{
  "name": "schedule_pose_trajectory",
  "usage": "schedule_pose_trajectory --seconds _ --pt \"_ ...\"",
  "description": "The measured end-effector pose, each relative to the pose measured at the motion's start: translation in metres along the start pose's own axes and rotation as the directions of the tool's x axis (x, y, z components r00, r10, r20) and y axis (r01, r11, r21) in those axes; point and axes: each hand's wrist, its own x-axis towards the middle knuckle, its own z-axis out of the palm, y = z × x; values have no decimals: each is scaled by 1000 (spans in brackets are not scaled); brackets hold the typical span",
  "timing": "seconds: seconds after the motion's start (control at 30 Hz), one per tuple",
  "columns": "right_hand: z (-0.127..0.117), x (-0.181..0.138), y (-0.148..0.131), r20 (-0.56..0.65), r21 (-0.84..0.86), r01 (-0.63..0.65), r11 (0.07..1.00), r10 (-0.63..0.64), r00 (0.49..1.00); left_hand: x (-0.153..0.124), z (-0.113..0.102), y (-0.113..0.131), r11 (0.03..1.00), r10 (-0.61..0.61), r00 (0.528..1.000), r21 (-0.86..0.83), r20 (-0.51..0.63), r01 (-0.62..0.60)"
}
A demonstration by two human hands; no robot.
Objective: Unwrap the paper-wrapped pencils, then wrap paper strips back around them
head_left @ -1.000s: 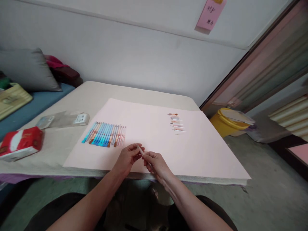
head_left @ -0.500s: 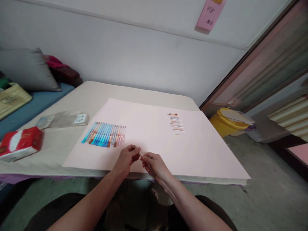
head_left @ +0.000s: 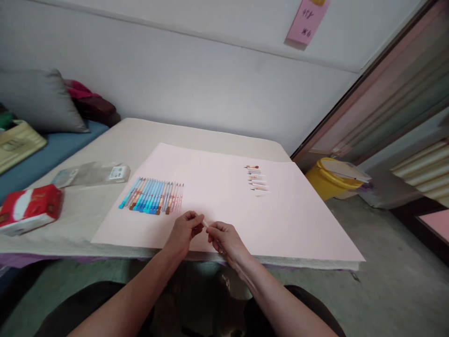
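Note:
Both hands meet over the near edge of a large pale pink sheet (head_left: 224, 196) on the table. My left hand (head_left: 185, 230) and my right hand (head_left: 224, 238) are closed in pinches on one thin whitish pen (head_left: 205, 223), of which only a short piece shows between the fingertips. A tight row of several blue and orange pens (head_left: 152, 195) lies on the sheet to the left of my hands. Further right lies a small column of several short pen pieces (head_left: 257, 180).
A red and white packet (head_left: 30, 208) and a clear plastic pouch (head_left: 91, 174) lie on the table's left side. Behind them are a grey cushion (head_left: 40, 100) and a blue mat. A yellow bucket (head_left: 331, 177) stands on the floor at right.
The hands have drawn closer together along the pen, so less of it shows between them. Nothing else on the table has moved.

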Motion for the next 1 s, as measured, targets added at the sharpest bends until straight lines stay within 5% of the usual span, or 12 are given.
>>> schedule_pose_trajectory --seconds 0.47,1.0 --pt "-2 0 -3 44 -16 -65 998 65 997 8 -8 11 991 39 969 -115 -244 -69" --pt "-7 0 -12 31 -39 -74 996 76 997 13 -18 31 961 124 944 -198 -307 -191"
